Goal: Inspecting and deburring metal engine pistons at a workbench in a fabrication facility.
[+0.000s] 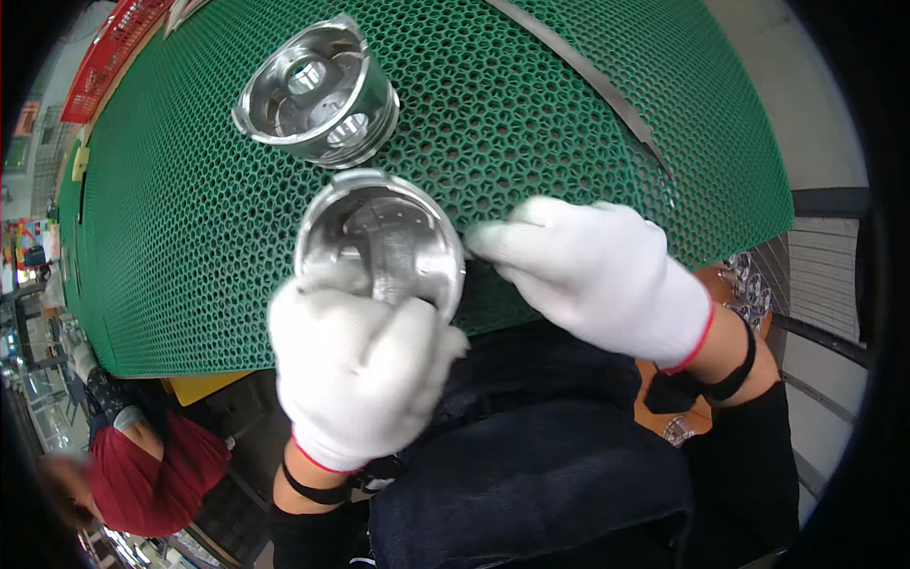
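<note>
My left hand (pixel 355 370), in a white knit glove with a red cuff edge, grips a shiny metal engine piston (pixel 408 237) by its near side. The piston is tilted, its hollow inside facing up toward me. My right hand (pixel 588 266), gloved the same way, is closed in a pinch beside the piston's right rim. Something small and dark shows at its blurred fingertips, too unclear to name. Beyond the held piston, a second piston (pixel 327 95) stands on the green mat (pixel 190 247), hollow end up, with pin holes visible in its sides.
A long, thin metal strip (pixel 578 66) with a narrow dark end lies on the mat at the far right. A red plastic basket (pixel 112 62) stands at the far left. Several shiny metal parts (pixel 749 284) sit below the table's right edge. At left is another person (pixel 156 465) in dark red.
</note>
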Demonstrator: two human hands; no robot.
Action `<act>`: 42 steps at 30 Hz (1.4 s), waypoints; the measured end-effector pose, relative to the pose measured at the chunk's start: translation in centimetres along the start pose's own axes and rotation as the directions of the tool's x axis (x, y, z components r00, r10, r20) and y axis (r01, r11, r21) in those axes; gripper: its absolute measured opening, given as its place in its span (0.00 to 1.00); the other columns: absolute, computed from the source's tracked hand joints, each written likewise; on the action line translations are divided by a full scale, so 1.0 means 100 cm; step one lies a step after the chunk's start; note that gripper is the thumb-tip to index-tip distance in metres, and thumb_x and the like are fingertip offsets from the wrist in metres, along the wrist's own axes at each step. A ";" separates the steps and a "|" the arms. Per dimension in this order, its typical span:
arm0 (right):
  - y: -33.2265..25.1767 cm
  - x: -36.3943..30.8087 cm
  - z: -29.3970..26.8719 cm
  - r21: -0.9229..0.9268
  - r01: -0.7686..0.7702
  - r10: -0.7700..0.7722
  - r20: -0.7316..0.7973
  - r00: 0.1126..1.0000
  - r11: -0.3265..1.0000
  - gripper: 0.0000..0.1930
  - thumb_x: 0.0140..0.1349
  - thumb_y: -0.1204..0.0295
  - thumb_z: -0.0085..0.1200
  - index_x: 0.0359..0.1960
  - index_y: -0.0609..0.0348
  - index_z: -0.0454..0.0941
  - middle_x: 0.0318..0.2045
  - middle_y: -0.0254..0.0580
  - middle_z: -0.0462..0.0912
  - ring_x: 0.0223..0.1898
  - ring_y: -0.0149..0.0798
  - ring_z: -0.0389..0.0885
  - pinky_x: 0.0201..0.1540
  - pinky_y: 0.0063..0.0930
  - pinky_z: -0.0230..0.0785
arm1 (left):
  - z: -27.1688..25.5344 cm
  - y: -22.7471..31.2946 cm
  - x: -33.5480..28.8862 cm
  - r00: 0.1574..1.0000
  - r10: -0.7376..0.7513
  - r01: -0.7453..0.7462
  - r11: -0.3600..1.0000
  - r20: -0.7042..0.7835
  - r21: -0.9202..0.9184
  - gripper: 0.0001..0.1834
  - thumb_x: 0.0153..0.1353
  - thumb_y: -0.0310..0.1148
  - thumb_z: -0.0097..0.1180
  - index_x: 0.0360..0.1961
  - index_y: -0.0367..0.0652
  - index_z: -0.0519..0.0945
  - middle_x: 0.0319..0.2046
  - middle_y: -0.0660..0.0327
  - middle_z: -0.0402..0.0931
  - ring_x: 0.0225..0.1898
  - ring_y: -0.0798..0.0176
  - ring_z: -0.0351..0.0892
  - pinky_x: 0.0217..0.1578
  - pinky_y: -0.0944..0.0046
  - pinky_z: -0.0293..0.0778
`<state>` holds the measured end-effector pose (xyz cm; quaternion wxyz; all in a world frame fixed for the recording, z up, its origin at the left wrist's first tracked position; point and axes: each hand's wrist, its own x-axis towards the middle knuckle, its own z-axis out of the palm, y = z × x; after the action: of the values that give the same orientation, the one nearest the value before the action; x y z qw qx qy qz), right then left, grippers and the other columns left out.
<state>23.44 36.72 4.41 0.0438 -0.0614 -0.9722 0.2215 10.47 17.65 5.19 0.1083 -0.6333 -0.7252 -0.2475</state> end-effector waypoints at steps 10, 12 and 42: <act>0.039 -0.021 0.001 0.958 -0.285 0.286 0.265 0.921 0.030 0.16 0.69 0.73 0.48 0.55 0.68 0.75 0.40 0.49 0.84 0.17 0.22 0.73 0.15 0.13 0.64 | -0.029 -0.066 -0.015 0.781 -0.561 0.606 0.575 0.274 -0.549 0.24 0.56 0.18 0.55 0.57 0.38 0.77 0.48 0.56 0.79 0.46 0.63 0.80 0.50 0.62 0.76; 0.038 -0.026 0.008 0.990 -0.130 0.327 0.143 0.934 -0.063 0.17 0.69 0.71 0.48 0.55 0.69 0.74 0.39 0.47 0.83 0.17 0.23 0.73 0.15 0.13 0.63 | 0.002 -0.093 0.001 0.889 -0.207 0.421 0.717 0.408 -0.555 0.24 0.57 0.33 0.66 0.55 0.41 0.78 0.47 0.57 0.81 0.41 0.61 0.83 0.42 0.61 0.78; 0.007 -0.030 -0.017 -0.130 0.288 -0.311 -0.223 0.924 0.949 0.08 0.55 0.69 0.55 0.37 0.47 0.79 0.27 0.31 0.77 0.23 0.34 0.80 0.22 0.31 0.74 | 0.007 -0.013 0.115 0.808 -0.144 0.071 0.986 0.572 0.148 0.15 0.53 0.28 0.55 0.43 0.44 0.83 0.35 0.50 0.83 0.40 0.44 0.83 0.41 0.53 0.78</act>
<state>26.69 37.68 5.44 0.1918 0.0595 -0.9670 0.1566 7.27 27.83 9.76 -0.0944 -0.6287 -0.7719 -0.0044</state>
